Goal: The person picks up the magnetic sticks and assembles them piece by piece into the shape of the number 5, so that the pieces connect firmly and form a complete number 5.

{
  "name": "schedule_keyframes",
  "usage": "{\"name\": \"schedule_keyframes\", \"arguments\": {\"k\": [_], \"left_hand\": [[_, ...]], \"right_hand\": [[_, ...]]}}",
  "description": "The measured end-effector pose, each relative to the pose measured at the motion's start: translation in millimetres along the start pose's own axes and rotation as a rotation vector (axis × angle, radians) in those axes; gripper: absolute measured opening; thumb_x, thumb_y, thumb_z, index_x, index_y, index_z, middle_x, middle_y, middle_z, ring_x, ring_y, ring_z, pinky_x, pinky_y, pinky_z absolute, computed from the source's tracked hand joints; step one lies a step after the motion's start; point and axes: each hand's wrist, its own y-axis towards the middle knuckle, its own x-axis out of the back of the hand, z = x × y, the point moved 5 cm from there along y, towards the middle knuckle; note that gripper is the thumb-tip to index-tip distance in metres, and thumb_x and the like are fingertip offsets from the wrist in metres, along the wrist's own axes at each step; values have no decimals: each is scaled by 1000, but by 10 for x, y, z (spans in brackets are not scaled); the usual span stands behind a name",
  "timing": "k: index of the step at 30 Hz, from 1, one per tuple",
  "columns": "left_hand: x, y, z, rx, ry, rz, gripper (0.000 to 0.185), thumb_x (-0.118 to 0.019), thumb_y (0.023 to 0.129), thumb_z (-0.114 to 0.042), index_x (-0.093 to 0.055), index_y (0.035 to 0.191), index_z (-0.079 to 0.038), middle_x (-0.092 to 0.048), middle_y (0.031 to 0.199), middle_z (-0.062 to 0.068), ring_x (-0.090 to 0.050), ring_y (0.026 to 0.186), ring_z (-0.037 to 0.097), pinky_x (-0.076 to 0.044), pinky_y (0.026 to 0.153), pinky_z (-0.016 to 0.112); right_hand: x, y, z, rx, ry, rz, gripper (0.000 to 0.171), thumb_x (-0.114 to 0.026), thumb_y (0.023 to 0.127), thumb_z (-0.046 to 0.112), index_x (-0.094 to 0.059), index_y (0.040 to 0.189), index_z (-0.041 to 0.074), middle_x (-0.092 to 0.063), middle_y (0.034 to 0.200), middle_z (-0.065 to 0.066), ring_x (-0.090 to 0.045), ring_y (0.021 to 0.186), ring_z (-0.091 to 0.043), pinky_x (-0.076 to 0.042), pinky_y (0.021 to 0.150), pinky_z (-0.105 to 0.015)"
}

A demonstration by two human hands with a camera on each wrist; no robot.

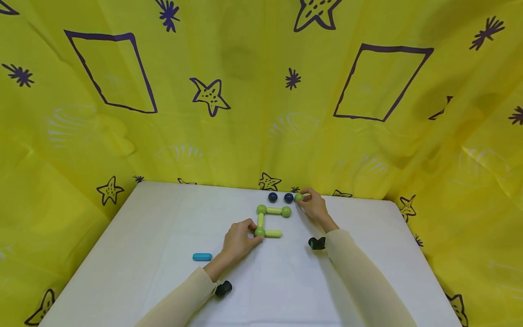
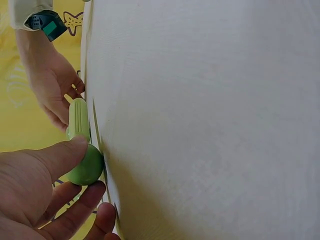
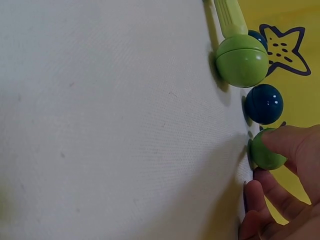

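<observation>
Three green balls and three light-green rods form an open-sided frame on the white table. My left hand (image 1: pixel 238 238) pinches the frame's near-left green ball (image 1: pixel 259 232) between thumb and fingers; a light-green rod (image 1: pixel 273 234) sticks out from that ball to the right. At the back, my right hand (image 1: pixel 313 205) grips a loose green ball (image 3: pixel 266 150), thumb on one side and fingers on the other. Just left of it sits a dark blue ball (image 3: pixel 264 104), with a second dark blue ball (image 1: pixel 272 197) farther left. The frame's far-right green ball (image 1: pixel 286 211) lies nearer me.
A blue rod (image 1: pixel 202 257) lies on the white table (image 1: pixel 135 254) left of my left forearm. Yellow patterned curtain (image 1: pixel 253 136) hangs behind the table's back edge and along both sides. Small black wrist cameras (image 1: pixel 224 289) are worn at my sleeves.
</observation>
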Motion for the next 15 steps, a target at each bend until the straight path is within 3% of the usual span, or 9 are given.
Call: {"name": "schedule_keyframes", "arguments": {"k": [8,15], "left_hand": [[4,0,-6,6,-4,6,27,-87,84,-24,-70,98,-9,-73,92,1,-63,81,14,-53,72,35],[3,1,-4,1,0,5,27,-87,83,-23,-70,98,-9,-73,92,2,-64,82,14,-53,72,35]], "right_hand": [[-11,5,2,-6,28,14,36,-70,95,13,-59,129,5,-64,127,-24,-60,113,-38,-49,95,-48],[7,-39,20,61,-6,18,33,-70,95,11,-61,126,4,-64,127,-24,-58,115,-40,-46,97,-51]]}}
